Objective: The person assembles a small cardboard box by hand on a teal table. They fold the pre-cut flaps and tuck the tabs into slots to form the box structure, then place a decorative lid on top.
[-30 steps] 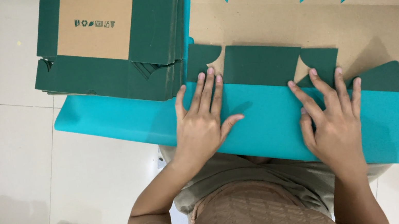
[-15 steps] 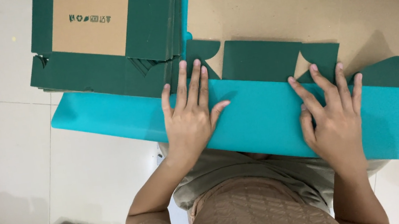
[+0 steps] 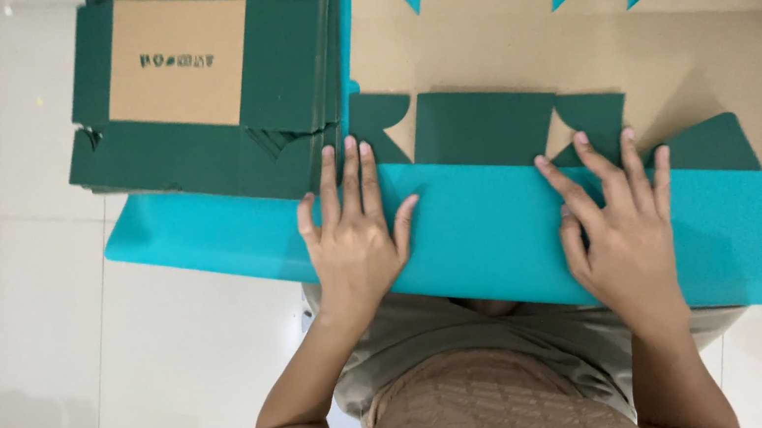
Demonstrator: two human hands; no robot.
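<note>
My left hand (image 3: pixel 355 238) and right hand (image 3: pixel 621 225) lie flat, fingers spread, holding nothing, on the turquoise surface (image 3: pixel 483 229); the flat cardboard box (image 3: pixel 569 68) lies at twelve o'clock. Pressing evenly should crease it cleanly.

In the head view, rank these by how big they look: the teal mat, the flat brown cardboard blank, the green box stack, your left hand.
1. Teal mat, largest.
2. Brown cardboard blank.
3. Green box stack, close to the blank, so unsure.
4. Left hand, smallest.
</note>
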